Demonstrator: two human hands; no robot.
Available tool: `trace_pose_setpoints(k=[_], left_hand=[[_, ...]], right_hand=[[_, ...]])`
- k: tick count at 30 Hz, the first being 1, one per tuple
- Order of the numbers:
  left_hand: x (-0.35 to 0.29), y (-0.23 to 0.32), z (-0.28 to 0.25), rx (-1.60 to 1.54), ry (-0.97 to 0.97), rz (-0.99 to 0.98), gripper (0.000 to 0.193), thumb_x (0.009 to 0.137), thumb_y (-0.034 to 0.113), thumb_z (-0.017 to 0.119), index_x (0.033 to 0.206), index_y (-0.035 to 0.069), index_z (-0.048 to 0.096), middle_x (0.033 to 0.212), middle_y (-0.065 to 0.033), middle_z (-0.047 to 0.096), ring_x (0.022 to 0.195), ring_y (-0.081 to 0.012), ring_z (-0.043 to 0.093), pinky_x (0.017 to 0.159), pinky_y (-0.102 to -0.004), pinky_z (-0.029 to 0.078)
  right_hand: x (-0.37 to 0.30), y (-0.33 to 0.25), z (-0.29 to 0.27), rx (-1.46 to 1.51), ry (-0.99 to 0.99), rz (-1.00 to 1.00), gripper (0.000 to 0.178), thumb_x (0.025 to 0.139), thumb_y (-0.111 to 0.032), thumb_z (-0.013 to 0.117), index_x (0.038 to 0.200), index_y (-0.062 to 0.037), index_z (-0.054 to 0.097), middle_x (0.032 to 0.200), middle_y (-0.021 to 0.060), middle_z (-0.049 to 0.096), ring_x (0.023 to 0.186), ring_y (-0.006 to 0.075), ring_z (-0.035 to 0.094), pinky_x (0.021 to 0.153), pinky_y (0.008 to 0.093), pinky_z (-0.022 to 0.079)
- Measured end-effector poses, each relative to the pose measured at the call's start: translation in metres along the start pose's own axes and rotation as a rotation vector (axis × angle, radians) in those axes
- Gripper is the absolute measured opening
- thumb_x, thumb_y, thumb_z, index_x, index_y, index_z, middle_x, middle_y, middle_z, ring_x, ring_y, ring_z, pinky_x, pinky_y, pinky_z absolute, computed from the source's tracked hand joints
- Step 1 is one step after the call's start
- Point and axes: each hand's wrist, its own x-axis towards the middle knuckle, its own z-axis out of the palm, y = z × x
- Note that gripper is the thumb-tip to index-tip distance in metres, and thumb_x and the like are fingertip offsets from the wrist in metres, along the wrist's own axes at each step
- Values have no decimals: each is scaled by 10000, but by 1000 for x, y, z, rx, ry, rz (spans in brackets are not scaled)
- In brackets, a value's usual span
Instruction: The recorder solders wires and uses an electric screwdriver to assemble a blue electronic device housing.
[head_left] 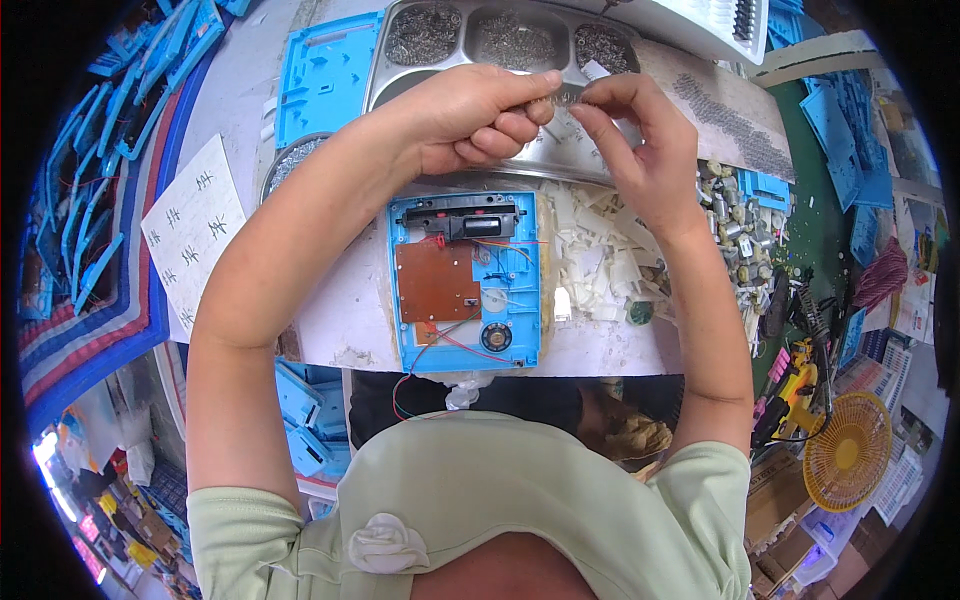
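Note:
Above the metal tray [575, 150], my left hand [480, 118] is closed, its thumb and forefinger pinching one end of a thin, coiled-looking metal piece [567, 98]. My right hand [645, 135] pinches the other end with thumb and fingertips. The piece is too small to make out fully. Small metal parts fill the tray's far compartments. Nearer me lies an open blue plastic casing [520, 348], untouched by either hand. Inside it are a brown circuit board [430, 285], a black mechanism [470, 222], a round speaker [496, 337] and loose coloured wires.
White plastic pieces [590, 265] are heaped right of the casing, with small metal cylinders [735, 215] beyond. A board [705, 100] bears many small dark parts. Left stand a marked paper sheet [160, 225] and stacked blue casings [85, 215]. A yellow fan [848, 450] is at lower right.

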Motion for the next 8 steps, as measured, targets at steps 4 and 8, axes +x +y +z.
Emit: trace_pose_setpoints(k=[4,8], left_hand=[[8,4,-1,64,-44,-87,439,1053,424,554,717,152,477,553,104,366,400,34,265,323,-136,164],[18,5,-3,70,-154,-223,442,1047,420,567,704,159,466,555,101,369,402,32,289,317,-133,180]], right_hand=[[2,6,-6,-297,22,-364,161,760,47,732,863,-26,633,916,107,675,803,304,656,676,363,541],[0,5,-5,-324,57,-440,177,729,59,716,835,-41,615,941,101,681,836,313,657,686,368,545]])
